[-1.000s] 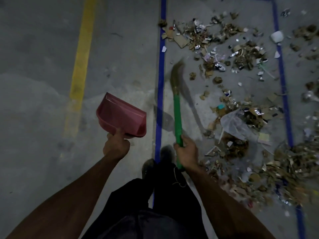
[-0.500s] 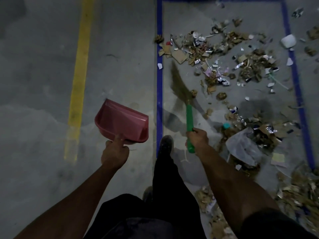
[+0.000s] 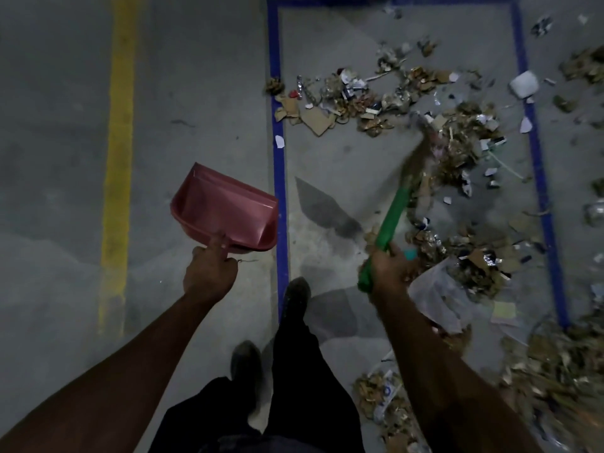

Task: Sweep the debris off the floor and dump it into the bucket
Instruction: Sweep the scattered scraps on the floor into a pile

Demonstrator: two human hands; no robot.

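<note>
My left hand grips the handle of a red dustpan, held above the grey floor left of the blue line, its mouth facing away from me. My right hand grips the green handle of a broom. The blurred brown bristles reach up and right into the debris: torn cardboard, paper scraps, foil bits and dry leaves scattered inside the blue rectangle. More debris lies at the lower right. No bucket is in view.
A blue tape rectangle frames the littered floor. A yellow line runs down the left. A clear plastic bag lies by my right forearm. A white cup-like piece sits at the far right. My dark shoes stand on the blue line.
The broom has swung from the left side of the rectangle to the right, into the debris. I have stepped forward, and the dustpan stays held at the left.
</note>
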